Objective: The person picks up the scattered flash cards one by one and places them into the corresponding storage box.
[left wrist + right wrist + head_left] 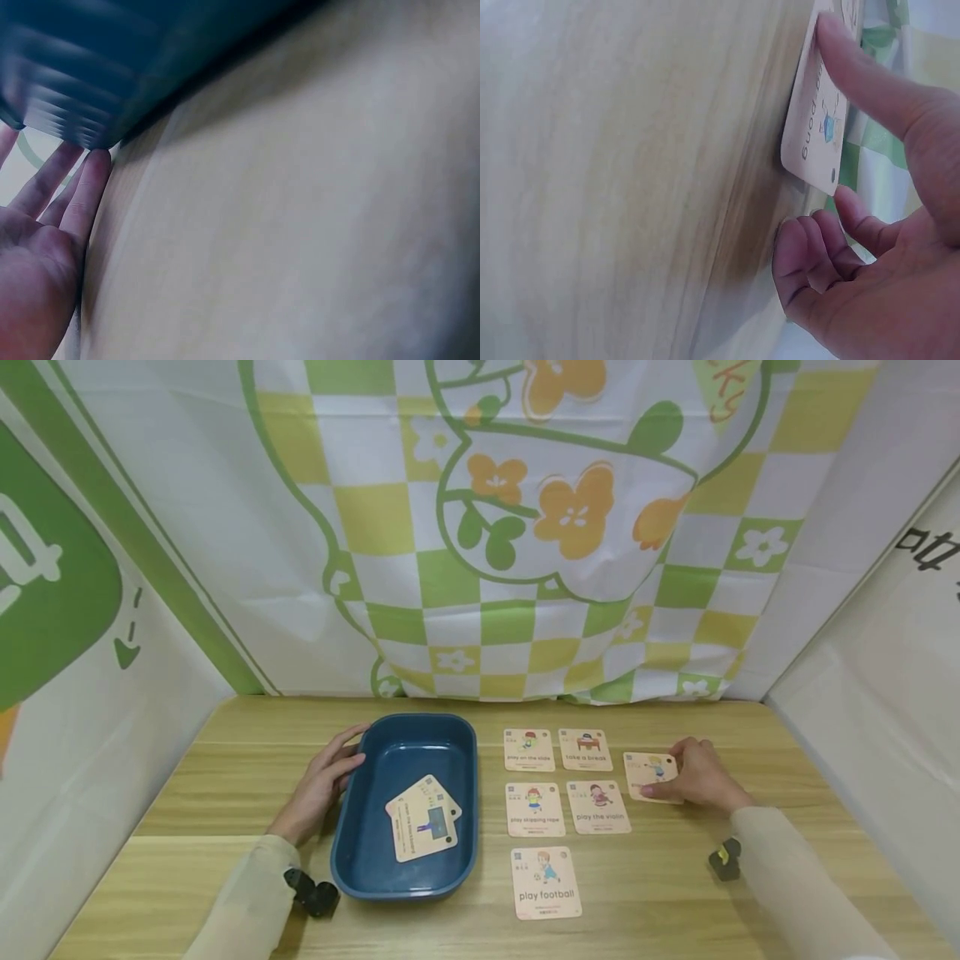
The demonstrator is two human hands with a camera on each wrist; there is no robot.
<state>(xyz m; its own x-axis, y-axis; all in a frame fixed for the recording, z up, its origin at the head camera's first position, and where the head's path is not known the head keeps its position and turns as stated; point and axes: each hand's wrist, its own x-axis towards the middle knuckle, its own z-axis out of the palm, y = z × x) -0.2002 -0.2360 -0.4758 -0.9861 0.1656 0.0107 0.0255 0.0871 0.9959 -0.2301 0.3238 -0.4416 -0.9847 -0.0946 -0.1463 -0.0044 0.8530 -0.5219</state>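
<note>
In the head view my right hand (702, 777) pinches a picture card (651, 768) by its right side, thumb on its face. The right wrist view shows the card (814, 127) tilted, with "pong" printed on it and the other fingers curled below. My left hand (318, 789) touches the left side of a blue tray (405, 893). In the left wrist view the left fingers (90, 187) are straight, with tips against the tray's outer wall. Inside the tray lie two overlapping cards, the upper one (423, 827) showing a blackboard picture.
Between tray and right hand, several cards lie face up: "play on the slide" (528, 750), "take a break" (586, 750), "play skipping rope" (535, 810), "play the violin" (599, 807) and "play football" (546, 883). A checkered cloth (510, 635) hangs behind the wooden table (645, 902).
</note>
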